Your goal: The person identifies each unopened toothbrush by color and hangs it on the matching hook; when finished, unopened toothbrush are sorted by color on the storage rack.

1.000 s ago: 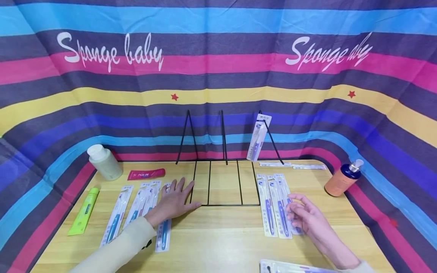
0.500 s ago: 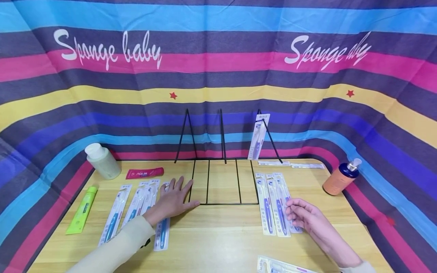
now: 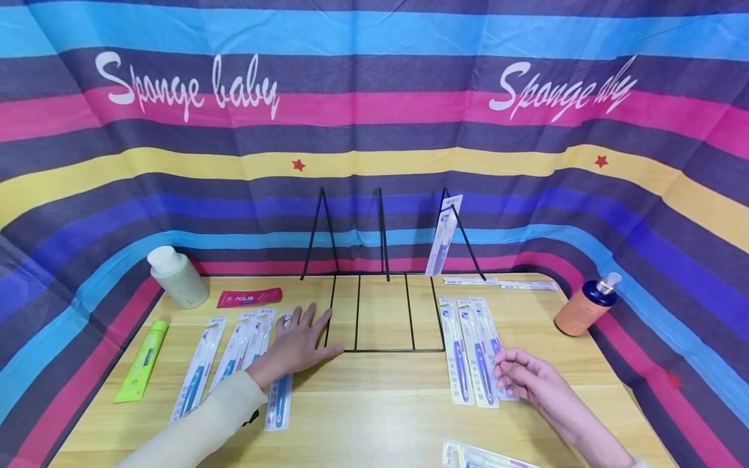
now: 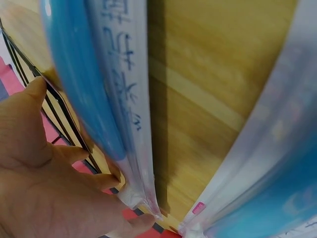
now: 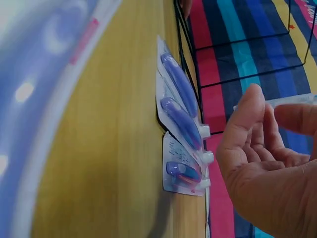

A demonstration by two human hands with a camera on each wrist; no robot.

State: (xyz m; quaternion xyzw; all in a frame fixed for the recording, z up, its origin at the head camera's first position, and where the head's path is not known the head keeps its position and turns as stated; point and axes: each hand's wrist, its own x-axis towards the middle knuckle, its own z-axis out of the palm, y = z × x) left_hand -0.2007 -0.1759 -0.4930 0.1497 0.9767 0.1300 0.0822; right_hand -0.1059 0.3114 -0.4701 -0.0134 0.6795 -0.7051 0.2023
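My left hand (image 3: 298, 341) spreads its fingers at the left side of a black wire rack (image 3: 383, 242), over the top part of a packaged blue toothbrush (image 3: 279, 403). Its palm and fingertips also show in the left wrist view, beside that blue handle (image 4: 81, 89). My right hand (image 3: 529, 374) hovers with loosely bent fingers by the rightmost of three packaged purple toothbrushes (image 3: 460, 364). Seen from the right wrist, this hand (image 5: 267, 173) has nothing between thumb and fingers. Another purple toothbrush pack (image 3: 443, 237) hangs slanted at the rack's right upright.
More blue toothbrush packs (image 3: 193, 377) lie left. Around them are a green tube (image 3: 142, 364), a pink tube (image 3: 248, 298) and a white-capped bottle (image 3: 181, 283). An orange pump bottle (image 3: 579, 315) stands right. One pack (image 3: 468, 453) lies at the front; two lie behind, by the striped cloth.
My right hand's fingers have drawn slightly closer together. The pack at the front edge lies at a steeper slant. My left hand stays in place.
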